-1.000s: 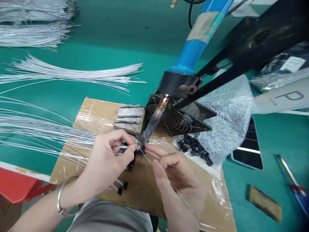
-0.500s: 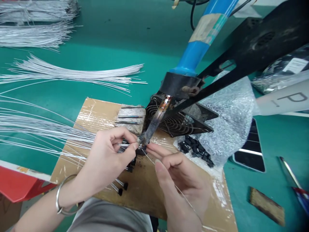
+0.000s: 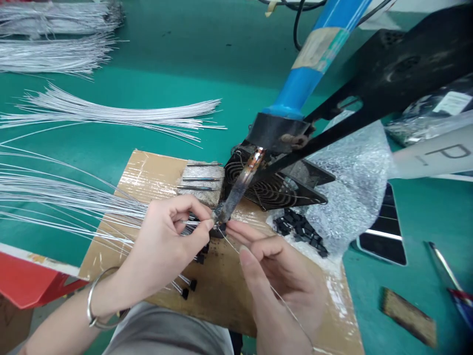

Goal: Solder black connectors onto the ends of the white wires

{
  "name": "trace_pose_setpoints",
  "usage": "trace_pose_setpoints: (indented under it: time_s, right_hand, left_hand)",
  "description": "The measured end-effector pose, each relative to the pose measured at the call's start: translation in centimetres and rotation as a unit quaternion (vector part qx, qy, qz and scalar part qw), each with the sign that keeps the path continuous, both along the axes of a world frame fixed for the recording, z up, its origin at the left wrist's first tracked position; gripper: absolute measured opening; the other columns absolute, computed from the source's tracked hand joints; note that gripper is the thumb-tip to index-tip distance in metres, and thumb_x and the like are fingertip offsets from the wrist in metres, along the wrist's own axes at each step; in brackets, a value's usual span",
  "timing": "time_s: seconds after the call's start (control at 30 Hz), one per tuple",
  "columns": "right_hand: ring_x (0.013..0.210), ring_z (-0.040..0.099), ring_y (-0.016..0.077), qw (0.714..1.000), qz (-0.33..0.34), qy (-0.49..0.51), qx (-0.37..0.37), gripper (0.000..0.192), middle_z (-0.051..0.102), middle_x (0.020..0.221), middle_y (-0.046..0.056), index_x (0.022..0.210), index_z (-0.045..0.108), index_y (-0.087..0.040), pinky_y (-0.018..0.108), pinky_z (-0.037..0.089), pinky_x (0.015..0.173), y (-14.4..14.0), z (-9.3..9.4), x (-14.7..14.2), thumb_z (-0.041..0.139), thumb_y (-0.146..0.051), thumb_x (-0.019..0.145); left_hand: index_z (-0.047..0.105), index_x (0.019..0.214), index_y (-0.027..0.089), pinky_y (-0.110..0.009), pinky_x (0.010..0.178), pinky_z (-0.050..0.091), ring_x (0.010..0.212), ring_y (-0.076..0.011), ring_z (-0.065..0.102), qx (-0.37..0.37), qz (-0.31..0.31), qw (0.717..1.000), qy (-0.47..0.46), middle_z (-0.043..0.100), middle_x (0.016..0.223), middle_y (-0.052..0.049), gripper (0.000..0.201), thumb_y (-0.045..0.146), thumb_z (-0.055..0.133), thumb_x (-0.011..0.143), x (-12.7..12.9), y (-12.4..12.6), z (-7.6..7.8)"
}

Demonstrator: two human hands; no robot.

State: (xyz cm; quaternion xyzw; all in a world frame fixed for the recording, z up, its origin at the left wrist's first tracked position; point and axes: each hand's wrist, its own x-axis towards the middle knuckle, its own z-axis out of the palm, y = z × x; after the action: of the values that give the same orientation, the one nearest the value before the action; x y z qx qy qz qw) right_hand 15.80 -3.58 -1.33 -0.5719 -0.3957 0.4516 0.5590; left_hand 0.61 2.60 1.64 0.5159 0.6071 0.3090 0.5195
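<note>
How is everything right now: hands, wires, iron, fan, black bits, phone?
Left hand: pinching a white wire.
Right hand: holding a thin wire.
Front white wires: loosely spread.
Soldering iron: held by a black stand, tip down.
Fan: can't tell if it's spinning.
Black bits: loosely heaped.
Phone: flat, screen dark.
Bracelet: on left wrist.

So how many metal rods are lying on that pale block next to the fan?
3: one metal rod near the far edge of the pale block, a second rod below it, and a third rod closest to the left hand, which could hide more.
</note>
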Motion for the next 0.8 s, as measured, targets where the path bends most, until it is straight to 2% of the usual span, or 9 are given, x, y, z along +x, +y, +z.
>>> trace_pose_setpoints:
  time_s: [0.33,0.63,0.8]
  right_hand:
    - [0.108,0.077,0.0229,0.997,-0.045,0.028,-0.051,0.024,0.080,0.117,0.007,0.074,0.060,-0.023,0.035,0.062,0.097,-0.1,0.9,-1.1,0.071,-0.027,0.095]
    - [0.105,0.078,0.0222,0.999,-0.037,0.022,-0.024,0.021,0.080,0.115,0.006,0.076,0.062,-0.023,0.037,0.063,0.098,0.1,0.7,-1.0,0.070,-0.023,0.095]
    - [0.109,0.077,0.0224,0.999,-0.036,0.023,-0.027,0.023,0.081,0.113,0.007,0.074,0.062,-0.023,0.033,0.063,0.095,0.0,0.4,-0.9,0.072,-0.027,0.095]
  left_hand:
    - [0.069,0.073,0.017,-0.027,0.061,0.046,0.078,-0.0208,0.068,0.001,-0.001,1.000,-0.003,0.075,0.085,-0.009,0.011,0.026,0.066,0.078,0.0,0.0,0.0]
    - [0.069,0.073,0.018,-0.027,0.060,0.044,0.078,-0.0209,0.067,-0.003,0.000,1.000,0.008,0.075,0.086,-0.009,0.011,0.027,0.066,0.078,-0.2,-0.2,0.1]
    - [0.069,0.073,0.018,-0.029,0.063,0.047,0.079,-0.0218,0.067,-0.003,-0.003,1.000,0.004,0.074,0.085,-0.009,0.011,0.027,0.066,0.077,-0.1,0.0,0.0]
